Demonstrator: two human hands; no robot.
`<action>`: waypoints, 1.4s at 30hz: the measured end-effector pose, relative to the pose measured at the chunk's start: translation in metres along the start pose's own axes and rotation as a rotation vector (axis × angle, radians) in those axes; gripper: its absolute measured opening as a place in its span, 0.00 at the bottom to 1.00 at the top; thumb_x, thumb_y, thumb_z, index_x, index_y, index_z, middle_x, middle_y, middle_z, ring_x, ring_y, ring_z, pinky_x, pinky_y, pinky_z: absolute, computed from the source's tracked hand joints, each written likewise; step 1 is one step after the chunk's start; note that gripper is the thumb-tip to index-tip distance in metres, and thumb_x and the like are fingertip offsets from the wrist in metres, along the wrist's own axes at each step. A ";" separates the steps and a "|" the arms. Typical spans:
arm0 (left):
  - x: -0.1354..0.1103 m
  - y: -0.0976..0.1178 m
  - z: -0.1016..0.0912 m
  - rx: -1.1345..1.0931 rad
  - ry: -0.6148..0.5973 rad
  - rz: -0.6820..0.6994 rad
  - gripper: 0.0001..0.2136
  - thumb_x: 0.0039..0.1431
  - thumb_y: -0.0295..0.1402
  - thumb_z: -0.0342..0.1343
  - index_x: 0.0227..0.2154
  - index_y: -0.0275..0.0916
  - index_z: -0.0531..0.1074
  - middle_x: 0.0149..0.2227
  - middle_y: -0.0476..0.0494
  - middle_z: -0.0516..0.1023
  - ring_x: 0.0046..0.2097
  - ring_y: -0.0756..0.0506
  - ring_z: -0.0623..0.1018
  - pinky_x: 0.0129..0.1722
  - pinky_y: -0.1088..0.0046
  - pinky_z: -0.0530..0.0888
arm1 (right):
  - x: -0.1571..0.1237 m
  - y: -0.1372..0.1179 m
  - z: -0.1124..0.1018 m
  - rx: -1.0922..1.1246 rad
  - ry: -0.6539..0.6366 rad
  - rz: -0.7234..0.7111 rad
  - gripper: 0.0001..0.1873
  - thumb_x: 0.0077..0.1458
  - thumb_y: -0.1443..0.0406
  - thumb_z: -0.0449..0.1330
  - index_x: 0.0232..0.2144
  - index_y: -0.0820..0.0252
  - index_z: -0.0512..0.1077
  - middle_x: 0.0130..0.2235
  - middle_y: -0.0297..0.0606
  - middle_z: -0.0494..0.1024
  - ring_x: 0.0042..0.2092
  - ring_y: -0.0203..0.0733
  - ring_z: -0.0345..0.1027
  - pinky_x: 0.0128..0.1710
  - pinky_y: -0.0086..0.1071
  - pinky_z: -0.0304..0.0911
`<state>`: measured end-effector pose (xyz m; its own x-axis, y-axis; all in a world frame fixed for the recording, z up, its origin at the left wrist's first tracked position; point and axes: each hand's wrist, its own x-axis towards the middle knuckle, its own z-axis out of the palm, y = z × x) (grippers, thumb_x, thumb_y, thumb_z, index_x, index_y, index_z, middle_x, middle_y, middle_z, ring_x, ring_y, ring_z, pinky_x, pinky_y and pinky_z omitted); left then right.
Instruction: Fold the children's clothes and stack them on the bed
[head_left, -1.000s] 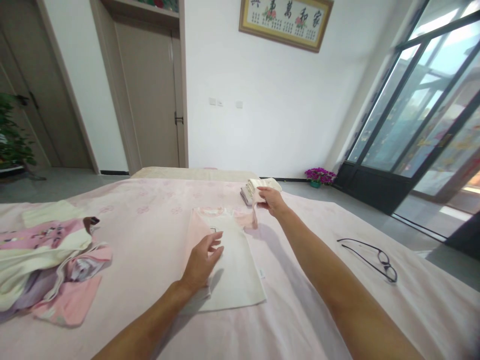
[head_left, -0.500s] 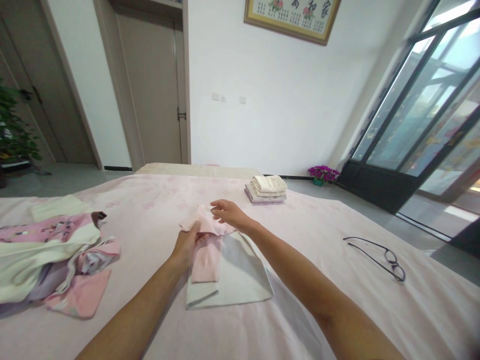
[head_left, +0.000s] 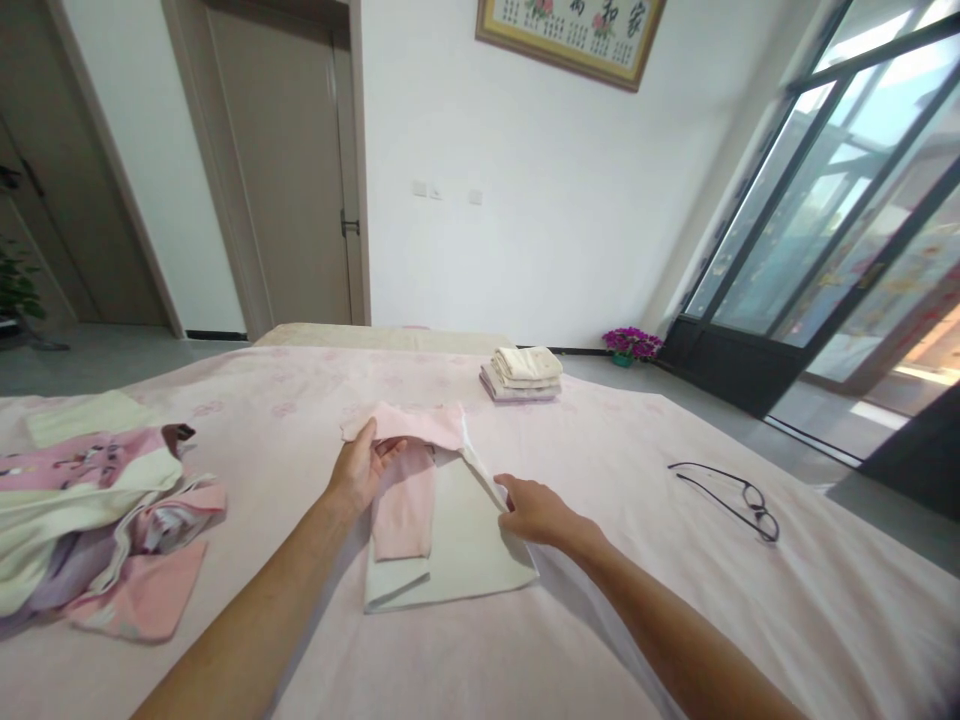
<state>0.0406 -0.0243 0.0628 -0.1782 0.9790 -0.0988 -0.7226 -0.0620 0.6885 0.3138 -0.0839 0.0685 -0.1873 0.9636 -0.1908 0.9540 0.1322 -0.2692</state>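
Fingers [head_left: 386,447] of left hand [head_left: 358,470] and right hand [head_left: 534,510] grip the garment [head_left: 465,535] between clothes pile [head_left: 90,520] and glasses [head_left: 724,487].

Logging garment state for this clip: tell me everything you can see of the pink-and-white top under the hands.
The top is small and of soft, thin cloth, with a white body and pink sleeves. It lies flat on the pink bed sheet, partly folded. One pink sleeve runs down its left side and another pink band crosses the top edge. The left hand pinches that band at its left end. The right hand rests on the right edge, and whether it grips is unclear.
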 end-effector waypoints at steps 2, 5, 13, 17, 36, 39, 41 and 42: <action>0.002 0.006 0.000 0.009 -0.004 -0.002 0.07 0.65 0.27 0.50 0.40 0.35 0.73 0.34 0.43 0.80 0.31 0.48 0.81 0.32 0.71 0.81 | 0.001 -0.010 -0.002 0.089 0.009 -0.013 0.34 0.46 0.68 0.57 0.59 0.59 0.67 0.39 0.41 0.79 0.37 0.41 0.71 0.33 0.29 0.57; 0.005 0.016 -0.001 0.050 -0.013 0.001 0.08 0.66 0.29 0.49 0.41 0.34 0.72 0.34 0.42 0.79 0.31 0.49 0.81 0.33 0.72 0.80 | 0.002 -0.028 -0.003 0.310 -0.053 -0.053 0.32 0.49 0.66 0.56 0.59 0.62 0.66 0.38 0.40 0.78 0.30 0.37 0.69 0.28 0.28 0.58; 0.006 0.025 -0.002 0.124 -0.027 0.093 0.10 0.64 0.32 0.52 0.44 0.35 0.73 0.39 0.40 0.80 0.36 0.48 0.80 0.39 0.70 0.79 | -0.003 -0.050 0.020 0.466 -0.125 -0.167 0.18 0.54 0.63 0.56 0.46 0.61 0.72 0.30 0.33 0.74 0.27 0.34 0.64 0.26 0.26 0.54; -0.001 0.021 0.006 0.194 -0.024 0.185 0.11 0.63 0.31 0.53 0.47 0.38 0.74 0.47 0.41 0.79 0.46 0.47 0.79 0.44 0.71 0.77 | -0.003 -0.050 0.024 0.303 -0.006 -0.228 0.11 0.51 0.66 0.56 0.37 0.59 0.74 0.28 0.31 0.73 0.30 0.34 0.62 0.29 0.27 0.52; -0.087 -0.052 0.020 1.497 -0.846 0.385 0.17 0.59 0.27 0.50 0.48 0.47 0.76 0.50 0.46 0.79 0.51 0.42 0.76 0.53 0.65 0.69 | 0.150 0.000 -0.007 1.128 0.195 0.100 0.19 0.61 0.53 0.54 0.40 0.64 0.71 0.39 0.44 0.78 0.28 0.32 0.70 0.24 0.24 0.61; -0.087 -0.054 0.016 1.555 -0.837 0.395 0.17 0.58 0.25 0.51 0.48 0.44 0.76 0.51 0.45 0.79 0.52 0.42 0.76 0.55 0.64 0.68 | 0.170 -0.004 -0.004 1.064 0.234 0.102 0.17 0.55 0.55 0.61 0.39 0.64 0.73 0.33 0.39 0.77 0.25 0.31 0.68 0.22 0.22 0.57; -0.086 -0.054 0.014 1.558 -0.834 0.419 0.18 0.57 0.24 0.52 0.49 0.43 0.75 0.52 0.45 0.78 0.53 0.42 0.75 0.56 0.64 0.67 | 0.182 -0.008 -0.003 1.025 0.279 0.103 0.20 0.50 0.60 0.65 0.44 0.65 0.73 0.28 0.34 0.75 0.24 0.31 0.66 0.22 0.22 0.55; -0.085 -0.053 0.013 1.555 -0.836 0.443 0.18 0.57 0.23 0.53 0.49 0.42 0.75 0.52 0.45 0.78 0.53 0.43 0.74 0.56 0.64 0.67 | 0.188 -0.009 -0.003 1.011 0.299 0.095 0.24 0.48 0.63 0.65 0.48 0.65 0.71 0.26 0.31 0.74 0.24 0.31 0.64 0.22 0.23 0.55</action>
<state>0.1033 -0.1020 0.0440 0.5353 0.8017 0.2660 0.5776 -0.5772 0.5773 0.2701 0.0968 0.0377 0.0743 0.9960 -0.0487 0.2976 -0.0688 -0.9522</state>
